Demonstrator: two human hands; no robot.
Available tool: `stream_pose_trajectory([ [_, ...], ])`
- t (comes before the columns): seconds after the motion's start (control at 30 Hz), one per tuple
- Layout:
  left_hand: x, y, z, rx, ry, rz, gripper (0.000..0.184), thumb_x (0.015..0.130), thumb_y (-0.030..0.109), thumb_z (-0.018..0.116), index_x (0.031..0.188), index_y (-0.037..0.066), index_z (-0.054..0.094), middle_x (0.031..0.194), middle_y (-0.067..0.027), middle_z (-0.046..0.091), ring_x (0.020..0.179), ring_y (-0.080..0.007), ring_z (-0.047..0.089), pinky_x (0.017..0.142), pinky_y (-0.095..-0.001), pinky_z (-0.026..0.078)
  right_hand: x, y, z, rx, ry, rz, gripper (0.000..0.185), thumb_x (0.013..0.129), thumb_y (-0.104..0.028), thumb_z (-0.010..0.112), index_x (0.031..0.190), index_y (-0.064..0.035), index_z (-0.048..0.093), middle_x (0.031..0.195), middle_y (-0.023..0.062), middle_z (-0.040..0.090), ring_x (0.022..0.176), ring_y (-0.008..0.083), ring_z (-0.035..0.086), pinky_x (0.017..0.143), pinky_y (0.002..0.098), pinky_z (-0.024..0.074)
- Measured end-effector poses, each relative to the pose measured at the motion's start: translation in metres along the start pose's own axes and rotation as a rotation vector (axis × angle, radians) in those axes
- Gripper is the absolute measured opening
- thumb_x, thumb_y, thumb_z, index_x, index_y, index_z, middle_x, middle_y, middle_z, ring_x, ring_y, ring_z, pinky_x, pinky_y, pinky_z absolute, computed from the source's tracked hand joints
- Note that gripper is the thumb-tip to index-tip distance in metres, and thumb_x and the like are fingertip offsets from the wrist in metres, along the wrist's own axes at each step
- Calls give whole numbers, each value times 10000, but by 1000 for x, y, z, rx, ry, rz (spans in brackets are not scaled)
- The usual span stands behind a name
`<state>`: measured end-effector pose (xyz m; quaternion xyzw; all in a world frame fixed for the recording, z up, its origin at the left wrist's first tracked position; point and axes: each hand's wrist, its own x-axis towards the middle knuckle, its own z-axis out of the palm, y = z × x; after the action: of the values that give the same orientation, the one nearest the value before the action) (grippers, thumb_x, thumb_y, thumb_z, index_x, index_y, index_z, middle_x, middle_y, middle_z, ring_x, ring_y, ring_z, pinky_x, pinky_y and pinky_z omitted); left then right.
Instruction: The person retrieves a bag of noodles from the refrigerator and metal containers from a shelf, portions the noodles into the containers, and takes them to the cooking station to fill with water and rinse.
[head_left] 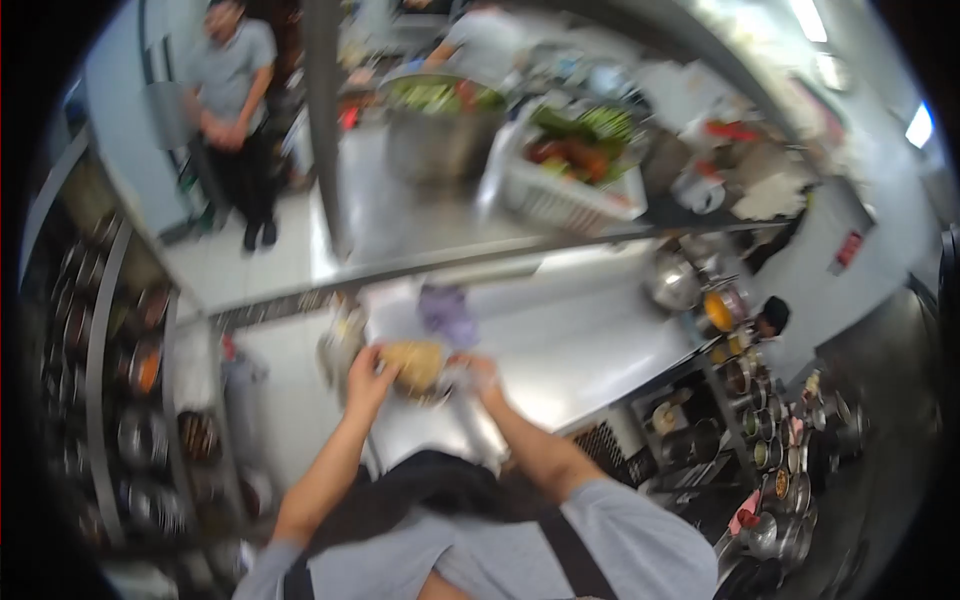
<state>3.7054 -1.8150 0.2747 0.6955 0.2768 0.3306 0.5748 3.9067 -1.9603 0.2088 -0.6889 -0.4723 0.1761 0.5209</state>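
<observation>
The tan, soft-looking item (413, 360) is between the two hands, above the near edge of the steel bench (580, 325). The left hand (370, 378) pinches its left edge between thumb and fingers; the right hand (478, 376) is beside its right edge, too blurred to tell whether its fingers grip anything. With so small a pinch, the item could sag, slip or tear if the right side is unsupported, and anything loose inside could spill. A shiny, bowl-like thing (432, 396) just below it could be knocked by a dropping wrist. Beyond the hands, a crumpled purple cloth or bag (448, 314) crowds the bench, and a pale bag-like bundle (342, 348) beside the left hand limits sideways room. Farther out, metal bowls (675, 280) occupy the bench's right end; the shelf above carries a large pot (440, 145) and a white basket (570, 195) of vegetables.
</observation>
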Motion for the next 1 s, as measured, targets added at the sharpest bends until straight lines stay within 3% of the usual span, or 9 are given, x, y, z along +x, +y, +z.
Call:
stream_pose_trajectory([
  [0.07, -3, 16, -1, -5, 3, 8, 390, 777, 99, 675, 1110, -29, 518, 1042, -91, 584, 1002, -182, 545, 899, -312, 418, -5, 9, 1, -8, 29, -176, 371, 580, -69, 699, 944, -73, 628, 954, 117, 646, 940, 324, 600, 857, 401, 456],
  [0.1, -2, 28, -2, 1, -29, 3, 391, 782, 106, 676, 1118, -23, 522, 1048, -88, 587, 1006, -171, 544, 892, -304, 419, -5, 16, 0, -317, 19, -232, 442, 532, -7, 699, 960, -78, 616, 961, 118, 643, 953, 330, 593, 854, 408, 454],
  [0.2, 4, 21, -2, -45, -29, 32, 361, 797, 69, 662, 1124, 10, 519, 1062, -60, 577, 998, -158, 554, 899, -293, 416, 7, 7, 9, 254, 34, 287, 215, 717, 37, 612, 913, -37, 660, 836, 102, 669, 742, 201, 640, 676, 304, 504],
  [0.27, 11, 9, 0, -151, -25, -18, 375, 770, 112, 691, 1101, 15, 543, 1028, -84, 612, 984, -196, 587, 872, -311, 456, 7, -28, 4, 94, -4, 331, 165, 824, -61, 549, 922, -59, 682, 713, 43, 651, 588, 115, 593, 501, 259, 457],
  [0.5, 8, 46, 2, -241, -77, -128, 343, 784, 54, 666, 1105, 30, 548, 1040, -68, 609, 1012, -184, 574, 879, -314, 456, 6, -78, -6, -92, 31, 409, 138, 822, -17, 568, 911, -7, 674, 716, 91, 666, 609, 126, 619, 560, 250, 488],
  [0.57, 6, 49, 3, -266, -82, -107, 339, 785, 49, 664, 1104, 34, 550, 1040, -66, 609, 1005, -183, 579, 868, -316, 463, 3, -69, -7, 8, 115, 282, 130, 814, -28, 589, 910, -19, 676, 720, 94, 667, 615, 137, 621, 568, 252, 490],
  [0.73, 8, -2, 4, 73, -15, -64, 258, 781, 82, 666, 1028, 44, 598, 958, -65, 648, 918, -173, 625, 794, -303, 489, -4, -26, -3, -153, -25, 195, 132, 817, -87, 619, 921, -29, 675, 730, 90, 664, 590, 170, 603, 578, 279, 481],
  [0.9, 9, 9, 5, 6, 2, -94, 233, 790, 98, 660, 1010, 42, 609, 938, -62, 656, 904, -171, 631, 793, -287, 484, -6, -60, 0, -261, -14, 304, 171, 821, -144, 632, 947, -36, 670, 752, 99, 658, 582, 195, 584, 591, 310, 471],
  [1.0, 11, 8, 8, -49, -55, -67, 190, 841, 39, 605, 1022, -8, 572, 891, -39, 608, 856, -107, 576, 690, -240, 498, -5, -72, 5, -115, 264, 159, 192, 821, -174, 641, 956, -39, 663, 770, 112, 656, 589, 191, 578, 594, 312, 469],
])
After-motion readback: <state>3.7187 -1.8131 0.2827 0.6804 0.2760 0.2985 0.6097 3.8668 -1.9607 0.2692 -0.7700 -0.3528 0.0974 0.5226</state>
